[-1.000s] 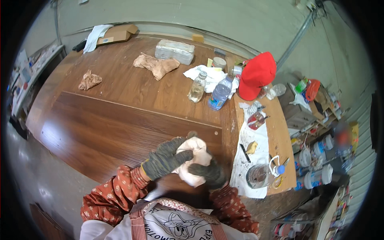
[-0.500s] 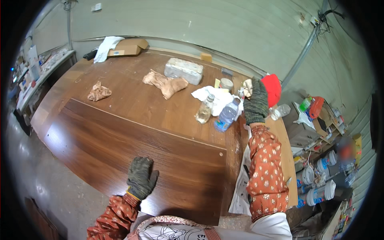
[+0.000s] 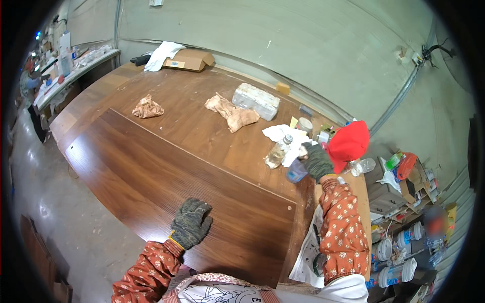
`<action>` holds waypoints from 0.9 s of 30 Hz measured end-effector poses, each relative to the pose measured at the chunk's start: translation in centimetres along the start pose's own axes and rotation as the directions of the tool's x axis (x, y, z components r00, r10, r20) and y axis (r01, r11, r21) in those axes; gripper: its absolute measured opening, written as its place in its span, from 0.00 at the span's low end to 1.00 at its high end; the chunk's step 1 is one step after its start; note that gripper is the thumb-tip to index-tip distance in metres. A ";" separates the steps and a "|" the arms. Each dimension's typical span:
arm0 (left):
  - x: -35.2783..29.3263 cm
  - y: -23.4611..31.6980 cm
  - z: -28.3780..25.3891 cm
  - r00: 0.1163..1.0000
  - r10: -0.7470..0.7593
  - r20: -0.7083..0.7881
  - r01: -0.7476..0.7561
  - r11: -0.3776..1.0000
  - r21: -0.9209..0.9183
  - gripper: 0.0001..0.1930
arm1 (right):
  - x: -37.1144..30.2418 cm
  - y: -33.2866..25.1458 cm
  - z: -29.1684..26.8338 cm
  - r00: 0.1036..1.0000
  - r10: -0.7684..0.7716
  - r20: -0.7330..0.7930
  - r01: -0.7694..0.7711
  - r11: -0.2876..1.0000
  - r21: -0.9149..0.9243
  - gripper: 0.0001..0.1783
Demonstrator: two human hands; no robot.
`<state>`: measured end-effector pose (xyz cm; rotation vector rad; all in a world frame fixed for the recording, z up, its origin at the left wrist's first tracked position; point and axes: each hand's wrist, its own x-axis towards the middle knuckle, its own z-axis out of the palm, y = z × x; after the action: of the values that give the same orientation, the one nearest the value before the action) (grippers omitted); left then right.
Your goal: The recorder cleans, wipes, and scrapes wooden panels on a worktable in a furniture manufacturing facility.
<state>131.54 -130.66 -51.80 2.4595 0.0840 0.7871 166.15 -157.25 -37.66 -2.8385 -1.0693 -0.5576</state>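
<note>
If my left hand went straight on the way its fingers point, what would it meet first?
Likely the larger crumpled tan cloth, past the far edge of the dark panel; the left hand's height is unclear.

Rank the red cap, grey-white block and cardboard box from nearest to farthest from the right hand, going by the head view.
1. Red cap: nearest, just to the right of the right hand.
2. Grey-white block: beyond the hand and to its left.
3. Cardboard box: farthest, well back and further left.
</note>
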 end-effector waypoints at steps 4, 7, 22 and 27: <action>0.5 -0.2 -1.0 0.966 -0.102 0.239 0.124 0.989 -0.077 0.23 | -3.9 -6.1 -3.3 0.997 -0.049 -0.064 0.055 0.993 0.105 0.24; 1.2 1.6 -1.3 0.986 -0.143 0.092 0.161 0.956 -0.244 0.32 | -6.1 -11.5 -8.3 0.948 -0.194 -0.252 0.258 0.932 0.255 0.22; 8.9 7.7 -6.7 0.540 0.806 0.241 -0.836 0.483 0.260 0.19 | -24.5 -23.5 -3.9 0.863 0.473 0.175 -0.252 0.104 0.962 0.21; 10.0 9.4 -7.5 0.458 0.793 0.401 -0.888 0.398 0.228 0.21 | -24.9 -25.2 -2.4 0.857 0.488 0.169 -0.145 -0.087 0.986 0.22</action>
<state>134.70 -132.76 -36.60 2.9189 -1.3818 0.9148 131.82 -154.18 -46.02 -1.4257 -0.2928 0.0343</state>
